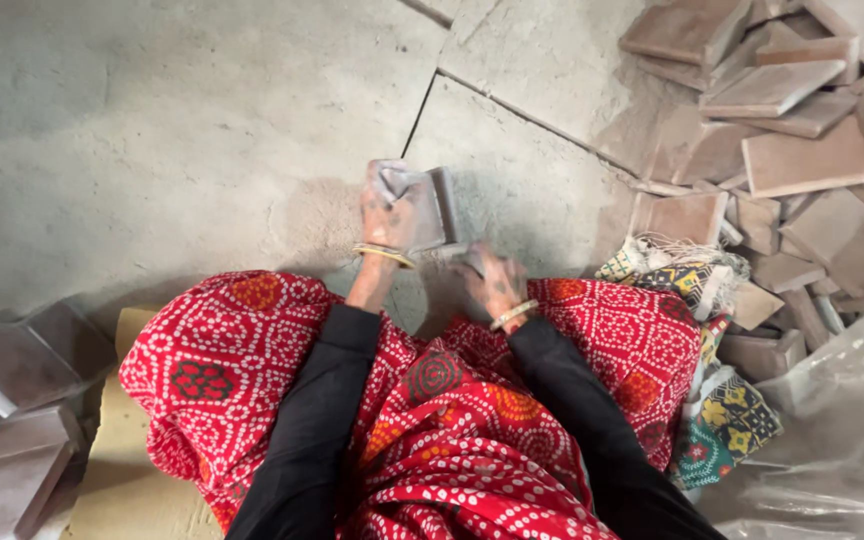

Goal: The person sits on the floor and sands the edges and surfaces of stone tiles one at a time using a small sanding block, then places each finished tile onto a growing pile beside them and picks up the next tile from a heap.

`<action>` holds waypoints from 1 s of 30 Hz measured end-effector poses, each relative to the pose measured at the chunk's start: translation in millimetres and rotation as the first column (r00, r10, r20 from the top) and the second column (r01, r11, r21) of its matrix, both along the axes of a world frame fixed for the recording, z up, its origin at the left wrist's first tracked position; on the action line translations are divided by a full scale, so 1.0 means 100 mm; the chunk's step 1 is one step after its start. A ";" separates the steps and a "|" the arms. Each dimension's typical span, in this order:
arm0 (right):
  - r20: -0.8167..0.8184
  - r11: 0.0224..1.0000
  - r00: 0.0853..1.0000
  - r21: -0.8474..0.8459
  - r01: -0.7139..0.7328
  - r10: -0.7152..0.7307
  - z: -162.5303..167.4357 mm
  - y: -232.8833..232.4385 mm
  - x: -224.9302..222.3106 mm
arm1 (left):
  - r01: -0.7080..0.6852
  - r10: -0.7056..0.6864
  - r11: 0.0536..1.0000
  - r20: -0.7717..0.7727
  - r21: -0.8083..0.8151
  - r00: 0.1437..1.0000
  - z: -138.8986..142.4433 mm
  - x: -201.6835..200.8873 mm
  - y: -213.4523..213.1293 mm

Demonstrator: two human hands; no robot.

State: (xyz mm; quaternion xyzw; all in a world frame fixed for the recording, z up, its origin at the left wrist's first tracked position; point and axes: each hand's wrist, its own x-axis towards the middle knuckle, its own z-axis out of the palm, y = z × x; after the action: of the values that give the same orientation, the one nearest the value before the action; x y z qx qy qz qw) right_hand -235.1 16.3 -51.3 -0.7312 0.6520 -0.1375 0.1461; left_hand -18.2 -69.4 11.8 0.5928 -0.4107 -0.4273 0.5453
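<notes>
Tile (430,208) | my left hand (389,215) grips it with a cloth (389,180) | right hand (492,283) grip unclear | step: wiping, I judge | next: firm hold

Both black-sleeved arms reach forward; left hand (389,215) raised, fingers curled in a closed grip, right hand (493,283) lower, fingers bent, a bangle on each wrist.

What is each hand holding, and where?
Left hand grips a tile with a cloth, at its left side. Right hand is blurred; its hold cannot be told.
</notes>
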 end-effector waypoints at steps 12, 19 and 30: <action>0.329 0.996 0.941 -0.006 0.091 -0.083 0.45 -0.88 0.75 | -0.100 -0.099 0.923 0.481 0.371 0.871 -0.11 0.34 0.00; 0.218 0.999 0.976 -0.051 0.007 0.004 0.62 -1.66 1.01 | -0.067 0.012 0.958 0.195 0.278 0.981 -0.01 0.39 0.00; -0.008 0.968 0.972 0.100 -0.232 0.234 0.06 -0.47 0.57 | -0.015 -0.023 0.987 0.230 0.161 0.973 -0.66 0.43 -0.25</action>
State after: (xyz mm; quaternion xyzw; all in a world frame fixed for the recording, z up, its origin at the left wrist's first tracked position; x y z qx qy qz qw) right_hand -178.0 -30.7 -45.3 -0.7961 0.5689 -0.0799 0.1904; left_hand 25.2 -94.2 -54.0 0.6798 -0.4369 -0.3883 0.4430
